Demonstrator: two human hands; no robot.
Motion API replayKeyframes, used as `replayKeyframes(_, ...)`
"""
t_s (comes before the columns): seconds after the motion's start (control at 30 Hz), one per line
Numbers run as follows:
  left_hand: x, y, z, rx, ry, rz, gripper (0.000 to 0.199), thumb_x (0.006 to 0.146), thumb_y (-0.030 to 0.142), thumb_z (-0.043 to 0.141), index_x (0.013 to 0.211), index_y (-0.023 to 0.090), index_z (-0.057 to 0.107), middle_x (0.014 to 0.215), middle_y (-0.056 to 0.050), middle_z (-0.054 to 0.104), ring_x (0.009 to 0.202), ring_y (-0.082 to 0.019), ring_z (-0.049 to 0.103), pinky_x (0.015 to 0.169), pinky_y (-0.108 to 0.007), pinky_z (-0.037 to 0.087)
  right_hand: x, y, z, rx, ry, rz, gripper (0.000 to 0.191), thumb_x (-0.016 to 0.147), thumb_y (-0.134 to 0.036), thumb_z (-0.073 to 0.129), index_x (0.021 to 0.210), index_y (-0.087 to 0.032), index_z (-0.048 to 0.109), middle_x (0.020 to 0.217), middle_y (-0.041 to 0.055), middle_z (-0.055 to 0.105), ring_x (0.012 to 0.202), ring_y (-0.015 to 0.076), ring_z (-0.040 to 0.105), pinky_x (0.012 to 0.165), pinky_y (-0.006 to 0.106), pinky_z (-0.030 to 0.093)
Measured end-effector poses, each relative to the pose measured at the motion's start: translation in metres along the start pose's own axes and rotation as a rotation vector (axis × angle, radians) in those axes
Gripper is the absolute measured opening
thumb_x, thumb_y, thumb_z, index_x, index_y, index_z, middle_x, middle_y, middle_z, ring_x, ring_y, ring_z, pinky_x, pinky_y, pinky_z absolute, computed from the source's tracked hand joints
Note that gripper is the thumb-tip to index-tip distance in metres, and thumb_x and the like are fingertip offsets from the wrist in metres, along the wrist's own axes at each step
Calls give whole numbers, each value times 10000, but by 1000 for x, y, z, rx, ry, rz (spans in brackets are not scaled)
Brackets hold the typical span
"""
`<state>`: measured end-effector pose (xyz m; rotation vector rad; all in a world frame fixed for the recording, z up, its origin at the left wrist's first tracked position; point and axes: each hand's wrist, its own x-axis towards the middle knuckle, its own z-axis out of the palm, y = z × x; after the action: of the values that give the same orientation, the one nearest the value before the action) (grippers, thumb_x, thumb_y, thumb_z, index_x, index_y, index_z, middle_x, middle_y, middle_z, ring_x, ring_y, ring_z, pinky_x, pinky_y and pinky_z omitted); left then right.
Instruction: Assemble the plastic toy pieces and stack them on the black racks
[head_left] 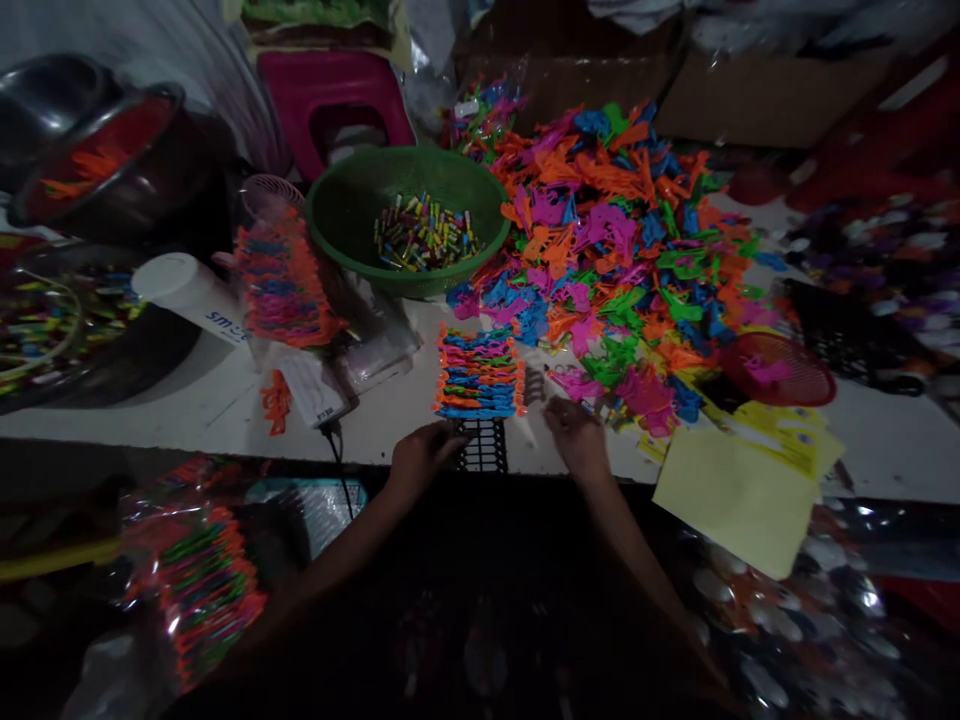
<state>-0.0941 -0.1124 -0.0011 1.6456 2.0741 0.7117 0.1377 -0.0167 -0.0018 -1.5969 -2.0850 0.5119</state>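
Plastic pieces [480, 372] lay in one row on the white table [390, 405], long axes left-to-right, beyond one black rack's [482, 447] visible part. Left hand [421, 452] and right hand [577, 437] were apart; whether either gripped anything, I could not tell.

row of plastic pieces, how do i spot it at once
Find the green bowl on the white table. Nearer the camera, slightly right, lies the row of plastic pieces: neatly aligned, unlike the heap at right, and unbagged, unlike the bundle at left.
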Motion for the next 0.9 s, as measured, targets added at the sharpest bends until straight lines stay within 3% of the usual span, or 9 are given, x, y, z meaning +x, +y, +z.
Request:
replayKeyframes(0.07,-8,7,-3,-129,-114,13,247,726,433,592,709,193,648,666,-18,673,600,-150,614,540,-214,419,7,22,-14,-166,129,144,258,791,-317,499,933,-159,644,992,126,629,819,211,598,693,321,463)
replayKeyframes(0.17,-12,28,4,-387,-325,32,180,738,359,590,735,200,675,634,5,673,582,-137,614,559,-217,450,14,36,-26,-306,154,227,193,767,-269,528,835,-143,658,947,153,616,816,225,576,696,334,445)
replayKeyframes(0.23,-8,49,14,-572,-409,-7,188,734,335,593,805,191,691,626,2,674,558,-136,608,544,-225,464,13,27,-29,-254,210,198,211,783,-297,515,808,-146,659,872,132,615,764,205,567,679,321,441)
replayKeyframes(0.33,0,79,29,-811,-408,-54,282,751,335,575,960,173,673,793,-30,701,660,-150,629,580,-241,492,-7,-5,-33,-70,337,97,295,802,-392,491,828,-150,658,775,91,593,700,180,553,655,303,451)
replayKeyframes(0.4,3,91,36,-855,-364,-24,306,774,345,550,1007,177,656,864,-29,694,732,-149,625,630,-240,495,-28,-24,-36,75,265,-17,305,820,-389,463,877,-162,658,756,78,585,700,169,555,655,290,464)
replayKeyframes(0.53,0,92,42,-687,-258,44,253,776,352,556,886,161,680,745,-3,677,663,-129,594,615,-216,470,-56,-23,-43,307,-158,-179,315,840,-341,407,1010,-207,636,859,64,631,759,156,594,692,283,490)
replayKeyframes(0.6,-5,86,43,-574,-234,131,233,795,339,537,858,165,678,743,-8,669,670,-128,593,629,-217,470,-52,-6,-48,296,-198,-40,331,824,-383,427,997,-200,642,805,55,655,707,162,610,667,293,494)
replayKeyframes(0.73,-13,77,39,-449,-218,505,245,839,284,479,1007,185,628,966,-74,634,911,-149,582,803,-251,467,-11,29,-52,-123,119,457,408,753,-453,524,989,-139,635,802,130,667,715,225,623,650,343,466)
replayKeyframes(0.9,-20,51,15,-268,-43,697,270,836,235,490,1091,213,572,945,-87,603,918,-163,560,768,-292,484,22,42,-48,-317,26,627,356,689,-418,598,861,-114,665,808,174,659,756,282,623,641,375,451)
